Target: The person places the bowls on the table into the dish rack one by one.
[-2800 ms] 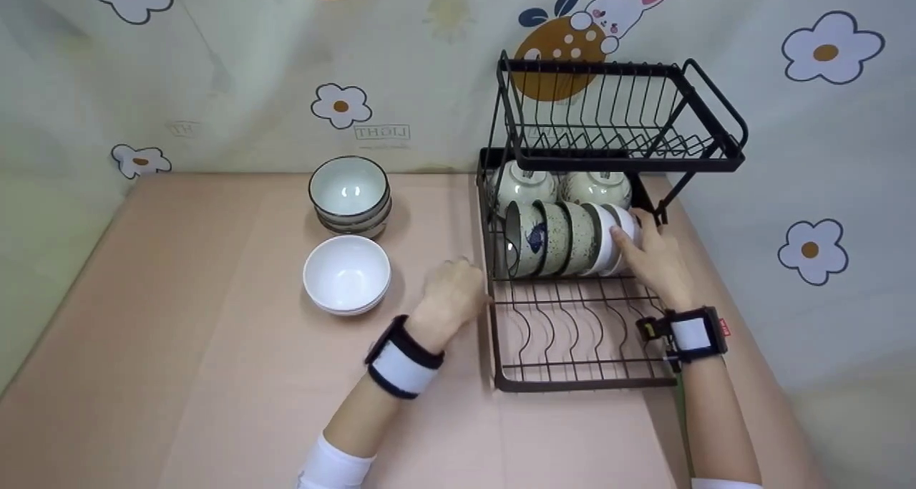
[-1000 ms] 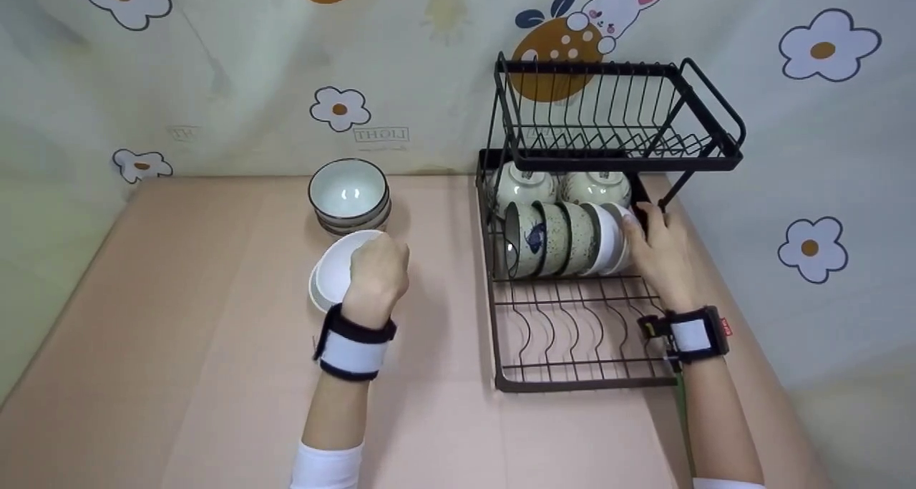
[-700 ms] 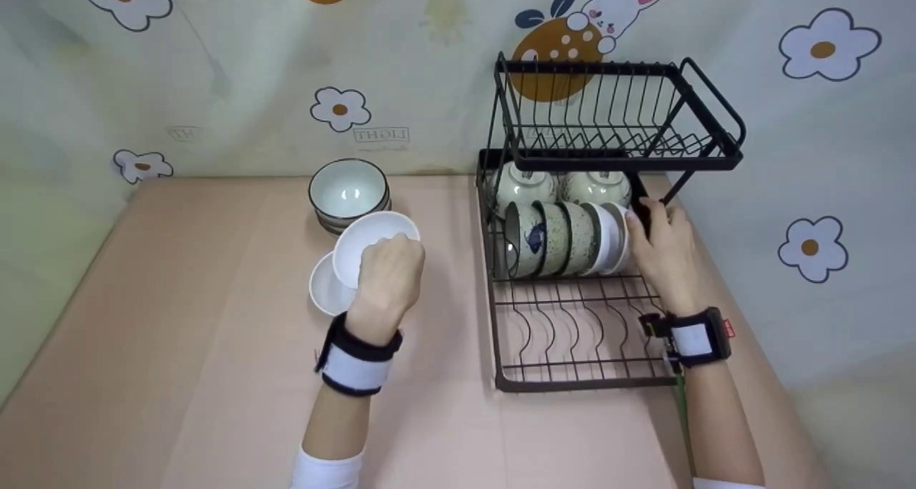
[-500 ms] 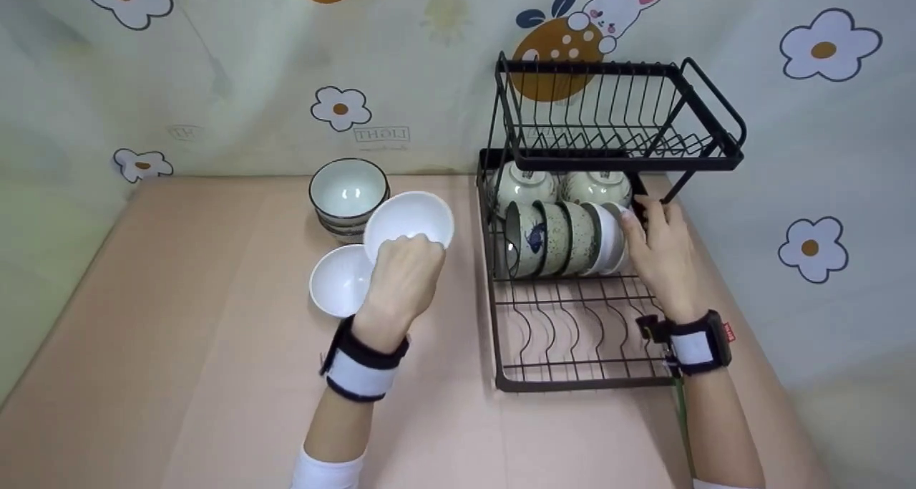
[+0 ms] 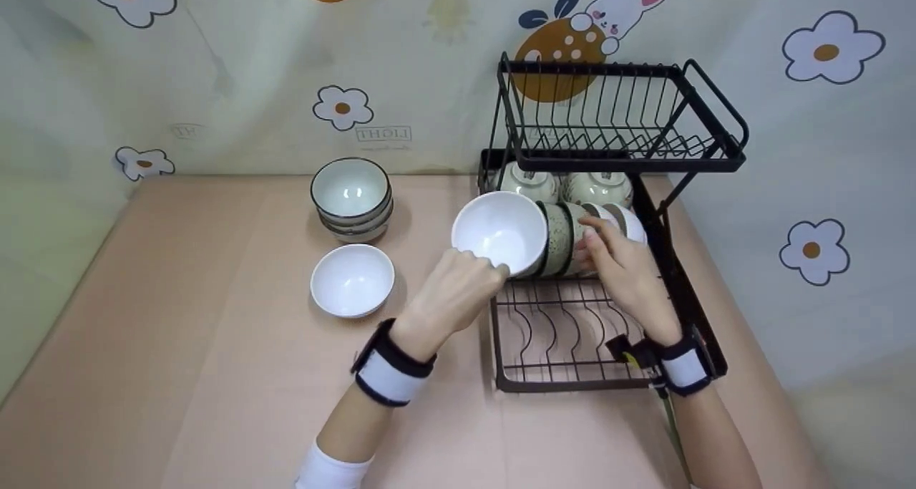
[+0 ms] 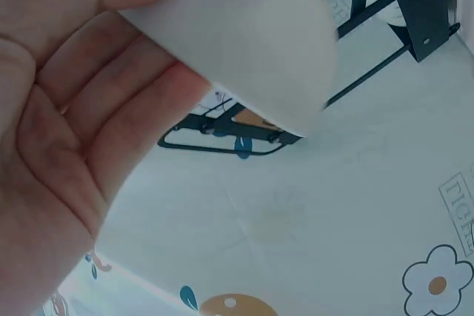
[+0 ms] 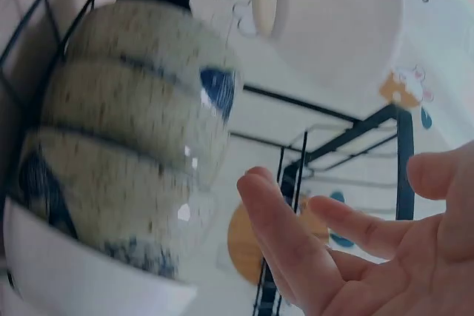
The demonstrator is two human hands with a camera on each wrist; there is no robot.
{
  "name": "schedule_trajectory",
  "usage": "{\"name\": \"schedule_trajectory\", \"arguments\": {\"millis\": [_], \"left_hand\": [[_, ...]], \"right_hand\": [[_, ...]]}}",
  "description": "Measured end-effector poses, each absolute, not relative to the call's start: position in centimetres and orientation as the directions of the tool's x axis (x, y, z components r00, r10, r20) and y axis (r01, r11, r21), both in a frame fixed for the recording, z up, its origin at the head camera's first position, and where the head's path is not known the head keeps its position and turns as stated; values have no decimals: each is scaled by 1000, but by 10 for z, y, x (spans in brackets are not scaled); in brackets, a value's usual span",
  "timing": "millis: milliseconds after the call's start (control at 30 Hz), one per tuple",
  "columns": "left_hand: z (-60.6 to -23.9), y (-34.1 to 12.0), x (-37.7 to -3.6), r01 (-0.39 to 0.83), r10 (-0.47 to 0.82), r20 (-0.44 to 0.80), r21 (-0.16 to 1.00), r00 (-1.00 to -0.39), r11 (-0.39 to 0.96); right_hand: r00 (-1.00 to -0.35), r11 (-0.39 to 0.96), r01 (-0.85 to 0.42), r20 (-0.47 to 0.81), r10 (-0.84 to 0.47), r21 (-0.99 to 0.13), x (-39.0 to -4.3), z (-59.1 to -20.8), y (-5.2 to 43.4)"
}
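My left hand (image 5: 454,288) pinches a white bowl (image 5: 499,231) by its near rim, its inside facing up toward the head camera. In the left wrist view, the thumb lies on the outside of this bowl (image 6: 252,35) with the other fingers at its rim. The bowl overlaps the left end of a row of bowls on edge in the rack. Green speckled bowls (image 5: 557,238) come first in that row, then white bowls (image 5: 631,224) on the right. My right hand (image 5: 626,267) is in front of the row, its fingers (image 7: 285,242) loosely extended and holding nothing.
The black two-tier dish rack (image 5: 572,386) stands on the right of the table, its upper tier (image 5: 630,163) overhanging the back. Two upturned bowls (image 5: 600,187) sit behind the row. To the left are a white bowl (image 5: 352,281) and a stack of dark-rimmed bowls (image 5: 351,188).
My left hand has lifted the top white bowl off another white bowl and carried it right to the rack. My right hand has left the row's right end and shifted left.
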State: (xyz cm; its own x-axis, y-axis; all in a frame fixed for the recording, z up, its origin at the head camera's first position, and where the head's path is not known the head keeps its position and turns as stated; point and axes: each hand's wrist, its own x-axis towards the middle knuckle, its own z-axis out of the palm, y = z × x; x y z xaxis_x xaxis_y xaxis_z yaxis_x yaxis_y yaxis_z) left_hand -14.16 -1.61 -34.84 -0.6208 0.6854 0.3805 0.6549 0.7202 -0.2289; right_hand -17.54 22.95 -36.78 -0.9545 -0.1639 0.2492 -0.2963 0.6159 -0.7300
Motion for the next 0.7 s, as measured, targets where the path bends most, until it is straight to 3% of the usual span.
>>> {"name": "schedule_trajectory", "arguments": {"millis": [200,433,567,700], "left_hand": [[-352,-3,-139,695,749,374,-295,-548,656],[-359,10,-137,707,785,376,-354,-492,612],[-361,15,-137,718,799,341,-357,-495,597],[-362,18,-136,723,790,314,-323,-527,611]], "right_hand": [[-973,437,-207,137,-186,-876,-172,-372,222],[-973,419,-203,133,-189,-885,-170,-374,222],[-978,407,-177,116,-171,-896,-170,-374,222],[-979,488,-190,128,-158,-852,-171,-373,222]]}}
